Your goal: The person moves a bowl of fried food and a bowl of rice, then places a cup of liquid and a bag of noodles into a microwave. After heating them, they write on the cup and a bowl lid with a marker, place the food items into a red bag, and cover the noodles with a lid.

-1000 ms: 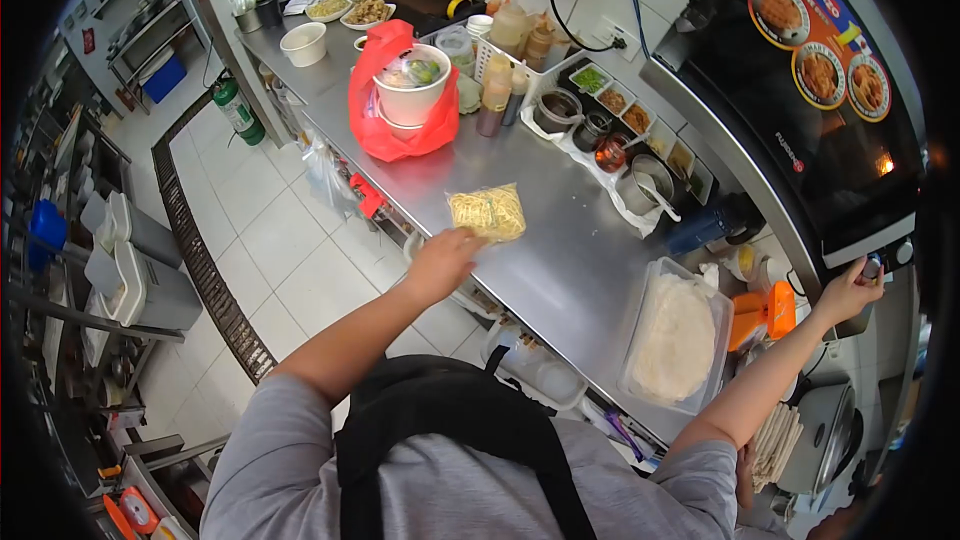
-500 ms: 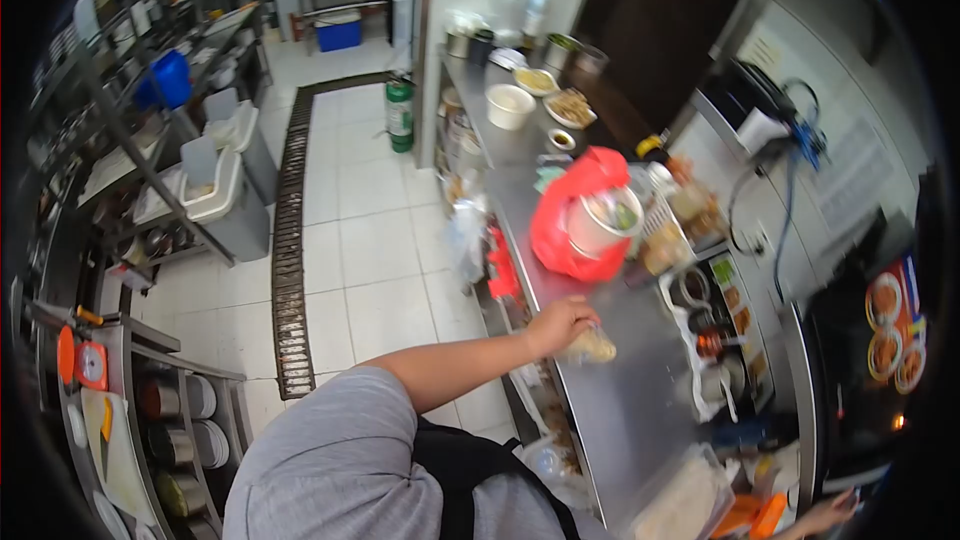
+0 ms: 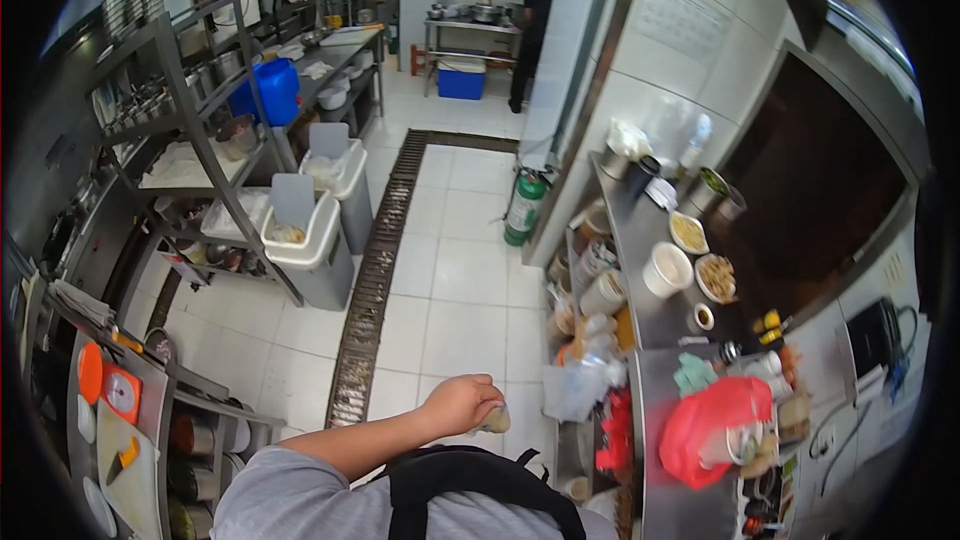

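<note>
My left hand [image 3: 462,406] is out in front of my chest, over the tiled floor, with its fingers pinched closed. From it hangs a small knotted plastic bag [image 3: 493,422] with pale yellowish contents I cannot make out exactly. My right hand is not in view. To the right, a red plastic bag [image 3: 690,435] stands on the steel counter [image 3: 655,390], with a white tub [image 3: 722,448] at its opening. My left hand is apart from the counter and touches nothing but the small bag.
Further along the counter are a white bowl [image 3: 667,270] and dishes of food [image 3: 715,278]. Grey bins [image 3: 318,265] stand left of the floor drain [image 3: 380,280]. A green cylinder [image 3: 522,208] is by the wall. An orange scale [image 3: 122,392] sits lower left. A person [image 3: 535,35] stands at the back.
My view has swung left, away from the counter. My left hand has moved off the counter to above the floor, still holding the small bag. A hand at the lower right has left the view.
</note>
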Demonstrator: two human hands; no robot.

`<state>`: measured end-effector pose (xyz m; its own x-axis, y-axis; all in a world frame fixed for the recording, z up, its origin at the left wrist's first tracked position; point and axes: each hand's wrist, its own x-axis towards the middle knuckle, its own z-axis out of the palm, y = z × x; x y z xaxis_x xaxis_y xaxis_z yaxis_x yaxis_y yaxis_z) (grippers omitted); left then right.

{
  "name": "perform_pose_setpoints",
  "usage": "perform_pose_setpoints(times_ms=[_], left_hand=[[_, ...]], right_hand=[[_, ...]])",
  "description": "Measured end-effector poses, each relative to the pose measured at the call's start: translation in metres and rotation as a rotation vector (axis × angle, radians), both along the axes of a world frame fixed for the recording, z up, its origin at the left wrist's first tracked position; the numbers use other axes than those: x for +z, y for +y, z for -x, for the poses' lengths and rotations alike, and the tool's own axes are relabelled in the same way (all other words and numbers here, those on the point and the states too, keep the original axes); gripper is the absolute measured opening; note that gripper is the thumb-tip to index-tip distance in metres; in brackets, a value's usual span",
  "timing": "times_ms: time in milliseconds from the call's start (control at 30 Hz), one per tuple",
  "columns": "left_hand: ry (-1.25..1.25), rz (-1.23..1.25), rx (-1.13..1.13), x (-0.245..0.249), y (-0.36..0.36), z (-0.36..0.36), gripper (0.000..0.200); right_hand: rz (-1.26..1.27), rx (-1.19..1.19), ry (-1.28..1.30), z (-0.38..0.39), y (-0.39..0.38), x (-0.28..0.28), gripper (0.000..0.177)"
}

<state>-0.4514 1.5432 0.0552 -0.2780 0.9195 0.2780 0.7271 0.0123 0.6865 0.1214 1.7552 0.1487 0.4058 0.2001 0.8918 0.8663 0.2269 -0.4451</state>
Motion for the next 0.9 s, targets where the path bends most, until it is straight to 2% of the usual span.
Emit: perform_pose_setpoints(times_ms=[33, 67, 100, 133, 167, 233, 267, 300, 367, 400, 433, 500, 567, 633, 700, 833, 900], left_hand=[[0.007, 0.024, 0.06, 0.007, -0.001, 0.029, 0.009], [0.017, 0.046, 0.117, 0.014, 0.0, 0.059, 0.009], [0.009, 0.062, 0.169, 0.019, 0.002, 0.087, 0.01], [0.019, 0.064, 0.179, 0.027, 0.006, 0.114, 0.01], [-0.077, 0.043, 0.258, 0.035, 0.011, 0.14, 0.01], [-0.239, -0.029, 0.379, 0.039, 0.025, 0.192, 0.01], [-0.231, -0.028, 0.394, 0.04, 0.032, 0.218, 0.01], [-0.259, -0.057, 0.459, 0.041, 0.04, 0.243, 0.01], [-0.317, -0.115, 0.559, 0.047, 0.06, 0.293, 0.01], [-0.317, -0.12, 0.585, 0.045, 0.069, 0.318, 0.01], [-0.291, -0.151, 0.612, 0.045, 0.08, 0.346, 0.011], [-0.287, -0.158, 0.673, 0.055, 0.1, 0.397, 0.011], [-0.248, -0.159, 0.733, 0.069, 0.115, 0.448, 0.011], [-0.258, -0.179, 0.802, 0.078, 0.125, 0.499, 0.011], [-0.299, -0.223, 0.872, 0.078, 0.133, 0.548, 0.011], [-0.331, -0.278, 0.946, 0.058, 0.145, 0.659, 0.011], [-0.293, -0.241, 0.949, 0.048, 0.153, 0.719, 0.01]], right_hand=[[-0.041, 0.089, 0.038, 0.069, 0.024, -0.005, 0.055], [0.006, 0.29, 0.001, 0.119, 0.044, -0.018, 0.047], [0.147, 0.436, 0.098, 0.18, 0.056, -0.028, 0.048], [0.144, 0.496, -0.031, 0.2, 0.094, -0.077, 0.035], [0.194, 0.669, 0.035, 0.266, 0.094, -0.093, 0.032], [0.232, 0.939, -0.335, 0.372, 0.094, -0.097, 0.033], [0.426, 1.031, -0.318, 0.409, 0.1, -0.112, 0.032], [0.663, 1.12, -0.272, 0.462, 0.098, -0.101, 0.035], [0.795, 1.321, -0.228, 0.555, 0.135, -0.126, 0.03], [0.858, 1.42, -0.295, 0.602, 0.159, -0.141, 0.025], [1.088, 1.474, -0.288, 0.65, 0.175, -0.148, 0.019], [1.331, 1.704, -0.531, 0.754, 0.212, -0.159, 0.017], [1.187, 1.912, -0.778, 0.863, 0.22, -0.147, 0.016], [1.105, 2.156, -0.811, 0.971, 0.221, -0.148, 0.017], [1.112, 2.288, -0.938, 1.069, 0.22, -0.155, 0.019], [1.253, 2.334, -1.098, 1.237, 0.231, -0.187, 0.02], [1.797, 2.324, -0.758, 1.296, 0.246, -0.222, 0.022]])
